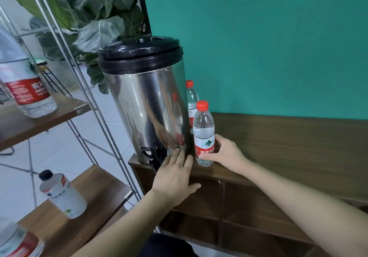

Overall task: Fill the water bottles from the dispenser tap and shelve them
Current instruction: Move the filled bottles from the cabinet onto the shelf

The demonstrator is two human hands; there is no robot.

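Upright, the red-capped bottle point(203, 135) sits in the right hand point(225, 153).

Dispenser point(147, 105): shiny silver steel body, black lid point(140, 54), black tap point(148, 155) at its 6 o'clock. Front bottle point(203, 135), 3 o'clock of dispenser: clear, red cap, white label w/ green triangle logo over a red band w/ white chars. Rear bottle point(191, 101): clear, red cap. Wall point(268, 43): flat teal. Cabinet point(288, 143): dark brown wood grain. Shelf bottle point(25, 85) at 9 o'clock: clear, red label, white txt. Lower bottle point(62, 194): white, black cap. Plant point(93, 17): dark green leaves, pale veins. Floor point(59, 151): pale grey tiles.
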